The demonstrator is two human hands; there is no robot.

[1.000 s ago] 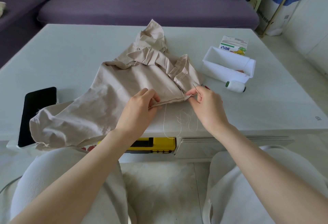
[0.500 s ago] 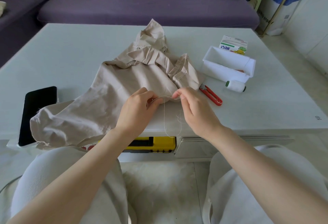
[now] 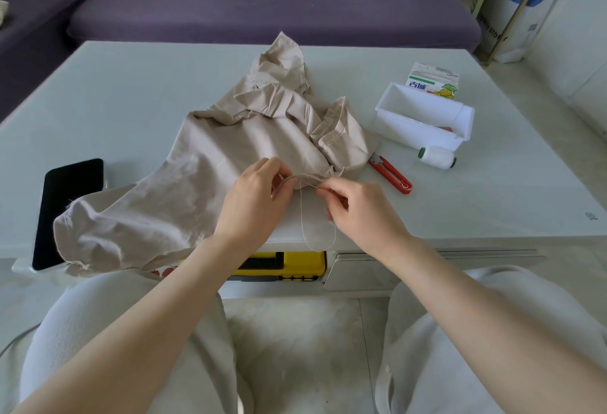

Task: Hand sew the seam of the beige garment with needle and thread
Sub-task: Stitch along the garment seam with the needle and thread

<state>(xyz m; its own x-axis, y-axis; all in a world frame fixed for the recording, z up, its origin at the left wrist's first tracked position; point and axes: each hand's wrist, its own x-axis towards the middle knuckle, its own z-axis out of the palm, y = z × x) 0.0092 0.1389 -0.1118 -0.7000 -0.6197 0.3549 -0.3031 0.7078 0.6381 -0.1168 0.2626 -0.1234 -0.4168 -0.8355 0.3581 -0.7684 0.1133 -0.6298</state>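
Beige garment (image 3: 210, 164) lengthwise near-left to far-right; left hand (image 3: 254, 198) pinching seam (image 3: 308, 178), right hand (image 3: 364, 213) pinching needle (image 3: 317, 187).

So the pale table (image 3: 131, 91) is carrying a fair bit. The beige garment (image 3: 203, 164) is lying crumpled across the middle, spreading away from the left hand (image 3: 254, 198) on its far side and off to its left, with one end hanging over the near edge. A black phone (image 3: 69, 210) is lying further left of that hand, at the near edge. Just right of the right hand (image 3: 361, 213), red thread snips (image 3: 391, 174) are lying flat. Further right, a white thread spool (image 3: 437, 157) is lying on its side just in front of a white plastic tray (image 3: 414, 131), and a pineapple drink carton (image 3: 433, 80) is sitting just behind that.
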